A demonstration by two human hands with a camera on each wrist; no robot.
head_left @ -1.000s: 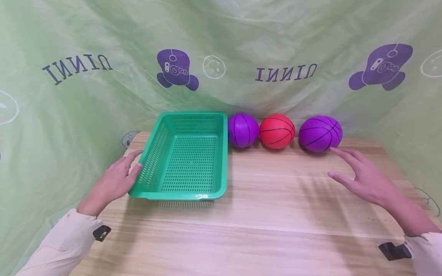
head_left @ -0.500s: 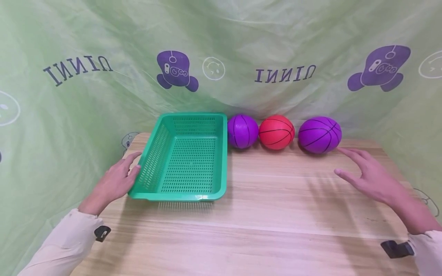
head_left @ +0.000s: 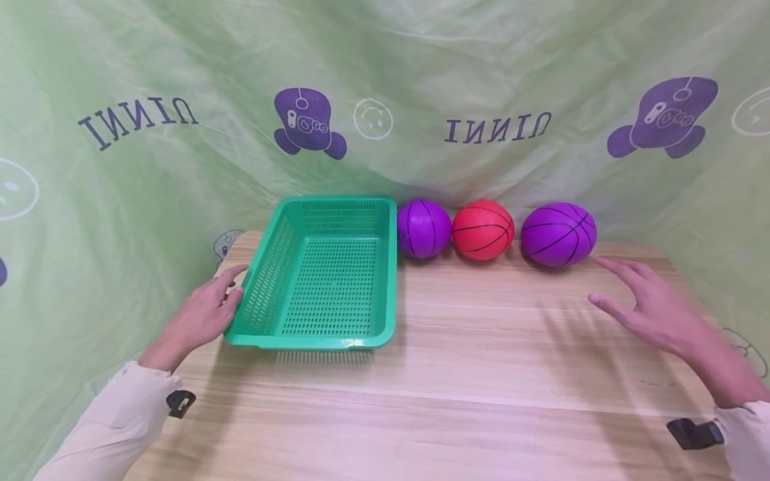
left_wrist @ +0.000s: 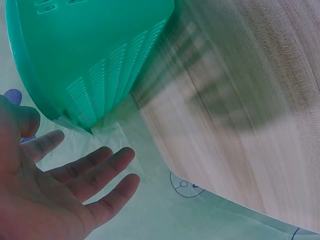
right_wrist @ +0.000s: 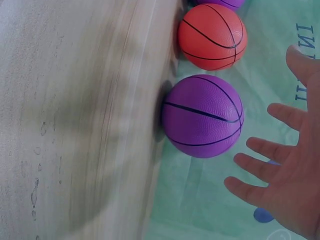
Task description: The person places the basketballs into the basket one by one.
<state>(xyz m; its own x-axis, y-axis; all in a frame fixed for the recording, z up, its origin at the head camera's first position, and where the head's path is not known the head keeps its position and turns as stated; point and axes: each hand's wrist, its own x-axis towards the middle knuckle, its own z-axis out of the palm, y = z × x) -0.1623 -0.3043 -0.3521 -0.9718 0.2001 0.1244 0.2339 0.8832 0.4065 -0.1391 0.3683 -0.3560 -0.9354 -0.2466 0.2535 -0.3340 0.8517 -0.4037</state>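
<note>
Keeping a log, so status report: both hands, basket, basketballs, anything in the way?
Left hand beside green perforated basket, holding nothing. Right hand near rightmost purple basketball, holding nothing. Red basketball between it and leftmost purple basketball. No obstruction visible.

Right fingers (head_left: 616, 270) have a wide open run over the front of the surface (head_left: 481, 374), right up to the right ball (head_left: 559, 235). The left ball (head_left: 424, 228) is wedged between basket (head_left: 390, 280) and red ball (head_left: 483, 230), tight both sides; just a slim gap between red ball and right ball, and cloth (head_left: 415, 73) hangs close behind all three.
</note>
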